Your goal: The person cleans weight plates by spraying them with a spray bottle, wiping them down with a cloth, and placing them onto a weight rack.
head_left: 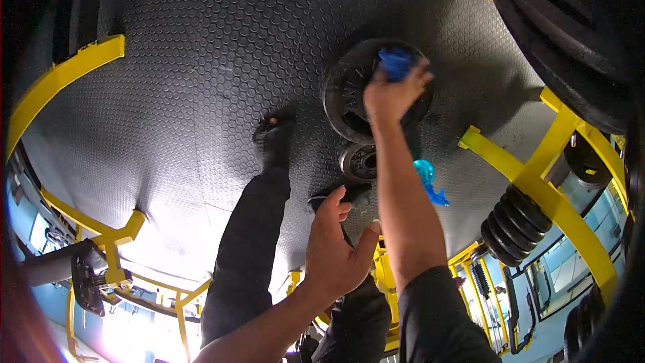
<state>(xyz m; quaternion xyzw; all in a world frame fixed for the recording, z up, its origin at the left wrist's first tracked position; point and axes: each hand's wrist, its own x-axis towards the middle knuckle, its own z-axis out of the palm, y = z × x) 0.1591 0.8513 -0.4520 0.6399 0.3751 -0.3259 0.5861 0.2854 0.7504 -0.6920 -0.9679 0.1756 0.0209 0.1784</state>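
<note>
My right hand [396, 97], a little blurred, presses a bunched blue cloth [398, 64] against the upper right part of a large black weight plate [342, 101]. That plate lies flat on the floor. Just below it is a smaller weight plate [359, 161], partly covered by my right forearm. My left hand [336, 249] is held in the air nearer to me, thumb and fingers apart, with nothing in it. A teal bottle [424, 171] with a blue spray head [437, 195] is on the floor right of my right forearm.
Black studded rubber matting [201, 94] covers the floor. A yellow rack [551, 195] at right carries several black plates [514, 225], with larger plates [571, 33] above. Another yellow frame [114, 242] stands at left. My shoe [274, 138] rests left of the plates.
</note>
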